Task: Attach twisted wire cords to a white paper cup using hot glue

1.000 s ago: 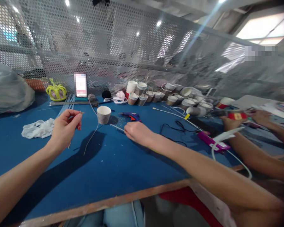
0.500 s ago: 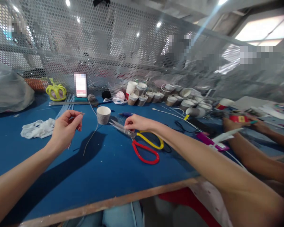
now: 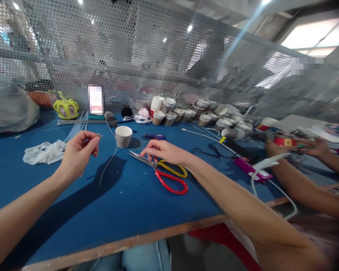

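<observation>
My left hand (image 3: 80,152) is closed in a pinch on a small thin piece, too small to name, above the blue table. My right hand (image 3: 159,150) is over the scissors (image 3: 169,180), which have one red and one yellow handle; its fingers are apart and touch or hover at the blades near the pivot. The scissors lie on the table with blades pointing left. Between my hands stands a wrapped paper cup (image 3: 123,137). A thin grey cord (image 3: 109,162) curves down in front of the cup.
White cloth (image 3: 43,152) lies left of my left hand. Behind are a yellow-green woven item (image 3: 66,108), a phone (image 3: 95,100), a blue tool (image 3: 154,136) and several small baskets (image 3: 205,119). At right, a co-worker's hands (image 3: 318,147) hold a red item near a purple tool (image 3: 250,168).
My right hand has let go of the scissors' raised part, and the scissors now lie lower and slightly left with handles closer together. The co-worker's white cord has shifted. My left hand is nearly unchanged.
</observation>
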`<state>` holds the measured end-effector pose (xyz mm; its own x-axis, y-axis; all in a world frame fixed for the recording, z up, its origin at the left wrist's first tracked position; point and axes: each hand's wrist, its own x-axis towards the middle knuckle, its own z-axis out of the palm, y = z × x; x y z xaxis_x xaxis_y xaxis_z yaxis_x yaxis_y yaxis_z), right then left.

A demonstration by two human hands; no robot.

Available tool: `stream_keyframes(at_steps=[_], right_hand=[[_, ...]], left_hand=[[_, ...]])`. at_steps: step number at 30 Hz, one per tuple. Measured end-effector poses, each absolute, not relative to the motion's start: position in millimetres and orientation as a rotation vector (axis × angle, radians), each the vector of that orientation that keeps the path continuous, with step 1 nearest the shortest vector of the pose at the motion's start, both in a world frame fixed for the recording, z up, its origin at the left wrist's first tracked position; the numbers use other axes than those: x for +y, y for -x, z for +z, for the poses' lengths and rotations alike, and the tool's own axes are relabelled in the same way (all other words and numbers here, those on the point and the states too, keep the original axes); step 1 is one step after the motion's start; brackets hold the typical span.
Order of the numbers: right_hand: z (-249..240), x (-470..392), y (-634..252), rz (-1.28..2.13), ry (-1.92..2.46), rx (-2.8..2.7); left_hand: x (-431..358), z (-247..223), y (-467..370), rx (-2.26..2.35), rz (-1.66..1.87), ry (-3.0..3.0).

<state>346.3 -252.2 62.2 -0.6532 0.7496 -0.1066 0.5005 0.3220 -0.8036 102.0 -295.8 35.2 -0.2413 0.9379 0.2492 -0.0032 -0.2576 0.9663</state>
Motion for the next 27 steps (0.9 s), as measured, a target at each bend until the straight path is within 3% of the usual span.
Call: stream_keyframes(at_steps=[4, 14, 27], right_hand=[[70.6, -269.5, -349.1, 1.365, 1.092, -2.213], [36.1, -246.0, -368.4, 0.625, 1.641, -2.575], [31.8, -228.6, -364.8, 0.755, 1.55, -2.222]], left_hand=[[-296.8, 35.2, -102.4, 1.218, 1.587, -1.26], [-294.0, 30.1, -100.6, 1.218, 1.563, -1.294], [-296.3, 29.8, -101.2, 1.254, 1.508, -1.328]])
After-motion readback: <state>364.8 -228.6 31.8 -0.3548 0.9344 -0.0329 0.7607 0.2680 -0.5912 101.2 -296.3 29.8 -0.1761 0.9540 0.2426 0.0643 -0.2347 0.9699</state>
